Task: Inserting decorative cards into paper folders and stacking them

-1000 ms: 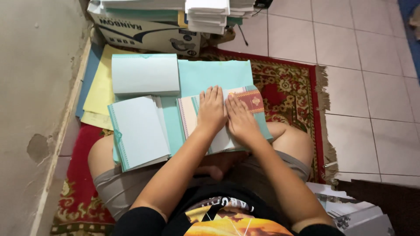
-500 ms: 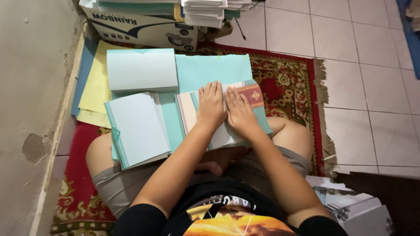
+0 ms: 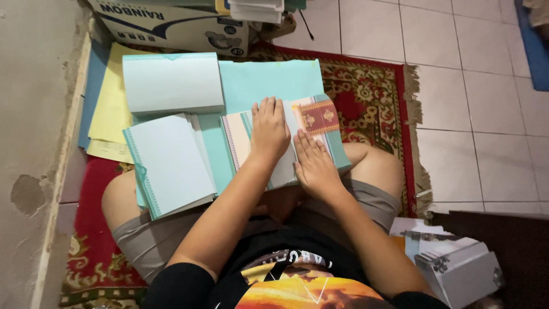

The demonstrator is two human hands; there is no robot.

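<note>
A folded pale card (image 3: 240, 143) with a teal edge and a red ornamented panel (image 3: 317, 117) lies across my lap. My left hand (image 3: 269, 131) presses flat on its middle, fingers pointing away from me. Beside it and closer to my body, my right hand (image 3: 314, 166) lies flat on the same card, fingers just below the red panel. A stack of like pale teal-edged cards (image 3: 168, 163) rests on my left thigh. A large teal sheet (image 3: 269, 80) lies under the cards.
Another stack of pale cards (image 3: 171, 83) sits on yellow sheets (image 3: 108, 109) beyond my left knee. A cardboard box (image 3: 171, 26) stands at the far edge. A red patterned rug (image 3: 372, 97) covers the tiled floor (image 3: 474, 114). A wall (image 3: 34, 114) runs on the left; white packets (image 3: 457, 266) lie at right.
My right hand has slid back toward my body along the card, while my left hand stays pressed in place. The view has shifted slightly closer.
</note>
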